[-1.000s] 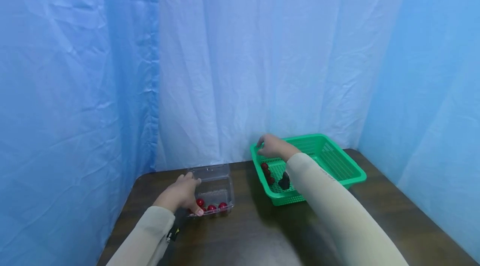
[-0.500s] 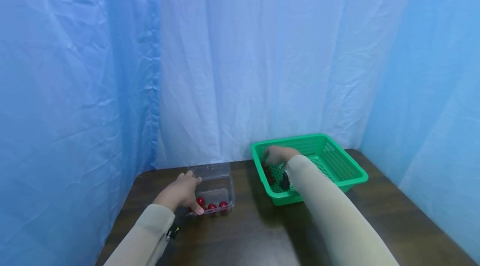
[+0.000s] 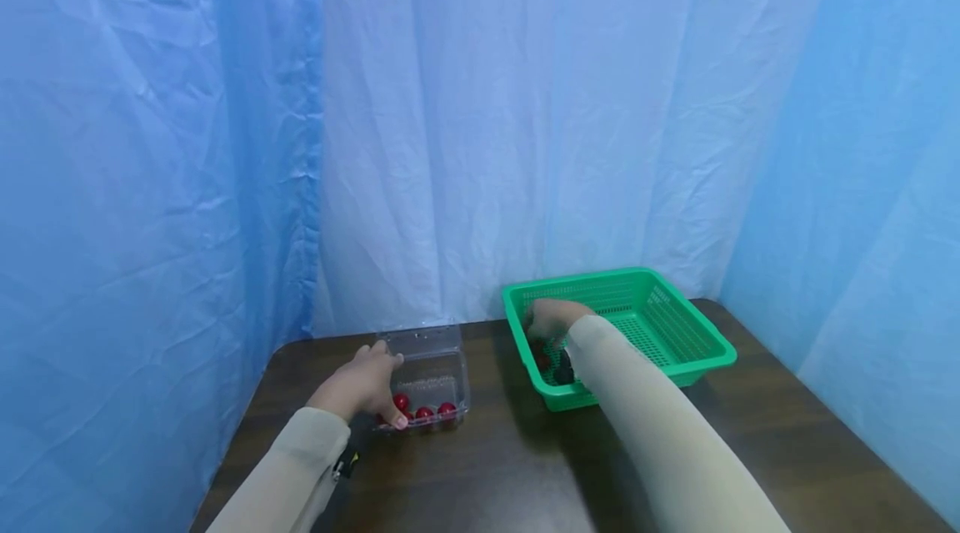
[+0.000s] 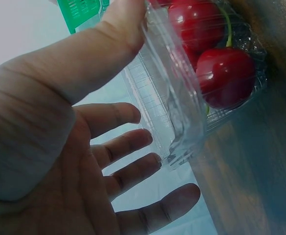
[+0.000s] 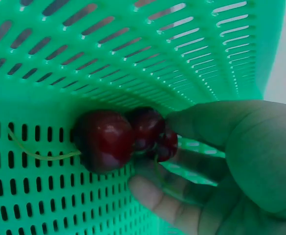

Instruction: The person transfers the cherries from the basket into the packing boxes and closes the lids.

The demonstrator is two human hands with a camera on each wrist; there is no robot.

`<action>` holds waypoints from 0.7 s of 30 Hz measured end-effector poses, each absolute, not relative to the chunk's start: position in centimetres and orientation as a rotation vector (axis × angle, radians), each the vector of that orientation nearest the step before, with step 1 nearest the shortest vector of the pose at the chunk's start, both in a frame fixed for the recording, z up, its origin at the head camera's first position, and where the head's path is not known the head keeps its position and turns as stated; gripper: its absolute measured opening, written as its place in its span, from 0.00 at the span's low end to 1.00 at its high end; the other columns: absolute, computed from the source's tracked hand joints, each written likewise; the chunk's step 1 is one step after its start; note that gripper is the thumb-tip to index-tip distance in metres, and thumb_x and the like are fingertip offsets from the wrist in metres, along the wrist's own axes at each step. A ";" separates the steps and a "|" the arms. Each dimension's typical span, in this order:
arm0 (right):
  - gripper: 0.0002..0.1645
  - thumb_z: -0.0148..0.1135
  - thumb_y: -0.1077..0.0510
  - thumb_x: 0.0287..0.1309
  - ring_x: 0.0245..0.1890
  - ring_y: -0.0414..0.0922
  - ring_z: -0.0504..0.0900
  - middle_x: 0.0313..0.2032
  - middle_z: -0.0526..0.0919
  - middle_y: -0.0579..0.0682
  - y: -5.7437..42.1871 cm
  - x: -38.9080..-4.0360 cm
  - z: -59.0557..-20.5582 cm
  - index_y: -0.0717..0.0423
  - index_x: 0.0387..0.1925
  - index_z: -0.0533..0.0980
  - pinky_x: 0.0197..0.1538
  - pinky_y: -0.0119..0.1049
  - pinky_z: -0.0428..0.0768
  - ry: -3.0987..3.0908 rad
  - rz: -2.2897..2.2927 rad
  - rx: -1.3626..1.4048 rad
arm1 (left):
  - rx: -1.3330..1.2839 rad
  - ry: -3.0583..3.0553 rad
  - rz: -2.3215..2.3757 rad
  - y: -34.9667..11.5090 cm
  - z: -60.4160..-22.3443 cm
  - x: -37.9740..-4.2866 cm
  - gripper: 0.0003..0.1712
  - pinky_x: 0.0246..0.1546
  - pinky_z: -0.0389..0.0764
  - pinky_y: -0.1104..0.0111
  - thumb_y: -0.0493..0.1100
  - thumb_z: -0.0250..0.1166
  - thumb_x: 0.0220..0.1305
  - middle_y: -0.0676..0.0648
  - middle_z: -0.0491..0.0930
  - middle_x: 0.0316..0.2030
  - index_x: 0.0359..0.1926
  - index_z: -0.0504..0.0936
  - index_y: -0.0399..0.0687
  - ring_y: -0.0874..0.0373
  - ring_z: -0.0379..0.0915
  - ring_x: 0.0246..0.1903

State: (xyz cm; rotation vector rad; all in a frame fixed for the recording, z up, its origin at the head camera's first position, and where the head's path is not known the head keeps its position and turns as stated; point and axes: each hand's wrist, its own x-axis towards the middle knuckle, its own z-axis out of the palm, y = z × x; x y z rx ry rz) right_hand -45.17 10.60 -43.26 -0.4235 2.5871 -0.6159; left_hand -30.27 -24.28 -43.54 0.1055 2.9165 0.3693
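My left hand (image 3: 362,383) rests at the left side of a clear plastic box (image 3: 459,374), its thumb over the near rim and its fingers loosely spread. Red cherries (image 3: 446,410) lie along the box's near side; two large cherries (image 4: 226,77) show through its wall in the left wrist view. My right hand (image 3: 553,319) reaches down into the left end of a green basket (image 3: 615,279). Dark red cherries (image 5: 106,141) sit in a row against the basket wall, and the thumb and fingers close around the farthest cherry (image 5: 167,145). The fingertips are partly hidden.
Both containers stand on a dark wooden table (image 3: 495,466), the basket to the right of the box. The box's lid (image 3: 423,340) is folded back toward the curtain (image 3: 480,141). A black device (image 3: 565,368) is at the right wrist.
My right hand has come down from above the basket's left rim to the cherries inside. The left hand and the plastic box have stayed in place.
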 end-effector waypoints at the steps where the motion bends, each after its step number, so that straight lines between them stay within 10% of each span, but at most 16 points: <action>1: 0.23 0.66 0.62 0.83 0.63 0.57 0.90 0.71 0.85 0.62 10.6 -45.1 -43.2 0.59 0.73 0.82 0.49 0.47 0.97 2.586 -0.630 -0.426 | 0.103 2.915 0.370 -24.2 -43.5 -30.3 0.67 0.71 0.81 0.29 0.55 0.96 0.44 0.31 0.68 0.82 0.84 0.74 0.45 0.29 0.64 0.80; 14: 0.12 0.63 0.61 0.81 0.37 0.43 0.85 0.48 0.91 0.50 11.7 -45.3 -41.2 0.56 0.56 0.89 0.48 0.51 0.92 2.698 -0.594 -0.502 | 0.108 2.913 0.380 -24.0 -43.6 -30.3 0.66 0.69 0.83 0.31 0.53 0.96 0.44 0.32 0.69 0.81 0.84 0.74 0.45 0.31 0.66 0.77; 18: 0.22 0.57 0.63 0.79 0.22 0.41 0.59 0.22 0.70 0.43 11.4 -45.0 -39.8 0.50 0.23 0.73 0.32 0.41 0.70 2.709 -0.688 -0.568 | 0.107 2.916 0.370 -24.0 -43.5 -30.3 0.67 0.70 0.82 0.31 0.53 0.96 0.44 0.32 0.68 0.81 0.84 0.74 0.45 0.31 0.65 0.78; 21: 0.29 0.55 0.64 0.75 0.21 0.43 0.51 0.16 0.58 0.42 10.7 -44.4 -38.6 0.45 0.16 0.60 0.30 0.39 0.62 2.719 -0.808 -0.565 | 0.094 2.923 0.355 -24.0 -43.6 -30.3 0.67 0.70 0.83 0.32 0.53 0.96 0.43 0.31 0.68 0.81 0.84 0.74 0.45 0.31 0.66 0.78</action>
